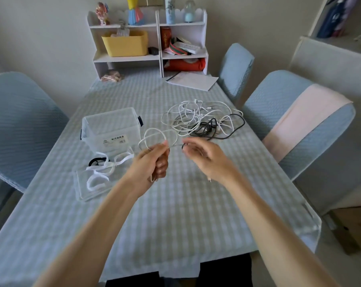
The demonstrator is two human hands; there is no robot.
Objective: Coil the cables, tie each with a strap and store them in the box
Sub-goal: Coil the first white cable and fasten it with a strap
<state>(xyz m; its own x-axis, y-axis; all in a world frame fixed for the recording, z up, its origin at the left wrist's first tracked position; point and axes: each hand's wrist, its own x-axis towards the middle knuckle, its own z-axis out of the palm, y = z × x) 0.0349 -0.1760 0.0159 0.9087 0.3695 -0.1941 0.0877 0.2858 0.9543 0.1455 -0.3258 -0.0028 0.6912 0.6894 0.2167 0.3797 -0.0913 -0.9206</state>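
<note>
The counter carries everything under a checked cloth. The box, clear plastic with its top off, stands left of centre; I judge it light and rigid, best taken by its walls. Its lid lies flat in front of it, with the straps loose on it and beside it: white fabric bands and one black. They look soft and limp, so I would pinch one at an end.

The pile of white and black cables lies right of the box, tangled. I expect strands to drag each other if pulled; draw one out by its plug.

The cable in hand is thin, white, light and springy. Its loops stand up above my left hand, whose grip is closed around their base. My right hand pinches the free end, which is blurred. I judge the coil will spring open if released, so hold it at the crossing until a strap is on.
</note>
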